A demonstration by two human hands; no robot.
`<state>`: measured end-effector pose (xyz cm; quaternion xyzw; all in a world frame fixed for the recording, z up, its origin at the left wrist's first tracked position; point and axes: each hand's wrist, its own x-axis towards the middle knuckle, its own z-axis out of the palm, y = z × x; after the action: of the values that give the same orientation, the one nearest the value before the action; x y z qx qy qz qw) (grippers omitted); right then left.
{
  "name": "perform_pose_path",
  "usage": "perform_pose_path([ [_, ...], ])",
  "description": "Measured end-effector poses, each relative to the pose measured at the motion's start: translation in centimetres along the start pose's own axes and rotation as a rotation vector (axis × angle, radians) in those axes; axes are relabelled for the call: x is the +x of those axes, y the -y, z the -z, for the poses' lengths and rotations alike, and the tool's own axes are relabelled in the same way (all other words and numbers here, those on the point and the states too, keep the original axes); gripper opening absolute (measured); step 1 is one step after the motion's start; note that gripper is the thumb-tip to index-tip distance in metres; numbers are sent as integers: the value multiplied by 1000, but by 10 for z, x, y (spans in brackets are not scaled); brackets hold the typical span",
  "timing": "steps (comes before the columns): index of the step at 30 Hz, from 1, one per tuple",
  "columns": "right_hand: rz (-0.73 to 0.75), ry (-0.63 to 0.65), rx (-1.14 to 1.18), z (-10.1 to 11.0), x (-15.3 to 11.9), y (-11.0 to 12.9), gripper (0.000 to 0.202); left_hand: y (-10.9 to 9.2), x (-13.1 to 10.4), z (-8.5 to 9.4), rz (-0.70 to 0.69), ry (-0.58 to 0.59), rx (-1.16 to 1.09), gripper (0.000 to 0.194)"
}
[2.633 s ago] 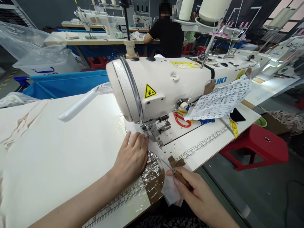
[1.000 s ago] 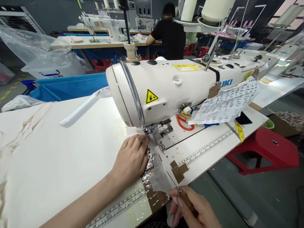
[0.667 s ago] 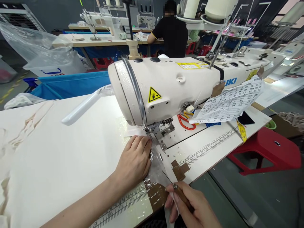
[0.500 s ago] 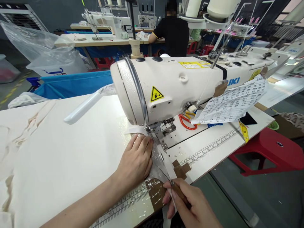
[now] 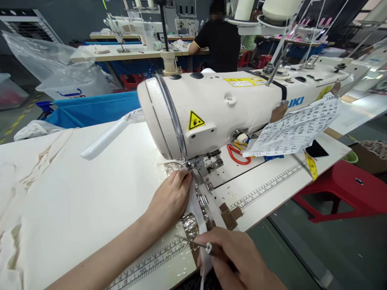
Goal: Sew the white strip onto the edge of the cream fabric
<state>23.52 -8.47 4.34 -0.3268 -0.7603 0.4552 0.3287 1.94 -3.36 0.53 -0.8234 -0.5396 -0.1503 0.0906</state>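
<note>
The white sewing machine (image 5: 208, 108) stands over the table, with its needle area just beyond my left hand (image 5: 173, 197). That hand is closed, its fingers bent together on the end of a white fabric strip (image 5: 196, 205) beside the presser foot. Nearer the table's front edge, my right hand (image 5: 236, 257) is closed round the handle of an awl (image 5: 208, 247), whose thin metal tip points left. The strip runs down from the machine to the fingers of my right hand, over clear tape on the table.
Orange-handled scissors (image 5: 238, 155) lie behind the needle area. A handwritten sheet (image 5: 296, 129) hangs on the machine's right side. Cream fabric (image 5: 33, 169) lies at the left of the white table (image 5: 90, 193). A red stool (image 5: 341, 189) stands at the right; a person (image 5: 220, 40) sits beyond.
My right hand has moved slightly down and left, and the awl tip has swung from up-left to left. My left hand's fingers have drawn closer together. The strip now curves beside my left hand.
</note>
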Motion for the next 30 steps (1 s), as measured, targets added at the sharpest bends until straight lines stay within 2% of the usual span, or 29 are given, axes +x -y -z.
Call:
perform_pose_path([
  [3,277,-46,2,-4,15,12,51,7,6,3,-40,27,36,32],
  [5,335,-26,78,-8,24,17,49,11,12,5,-63,73,80,31],
  [8,324,-9,107,-13,28,15,41,18,19,3,-88,79,127,31],
  [12,294,-41,-40,-12,14,-6,28,30,19,-7,-24,-84,-53,25],
  [16,32,-3,-317,1,7,-25,31,39,16,-11,53,-127,-322,22],
  [19,-96,-49,-521,5,15,-33,30,41,15,-10,97,-111,-382,22],
  [23,-50,-138,-642,-1,31,-42,30,42,14,-11,113,-120,-413,22],
  [30,34,-150,-727,-11,46,-50,30,43,15,-9,200,-61,-506,21],
])
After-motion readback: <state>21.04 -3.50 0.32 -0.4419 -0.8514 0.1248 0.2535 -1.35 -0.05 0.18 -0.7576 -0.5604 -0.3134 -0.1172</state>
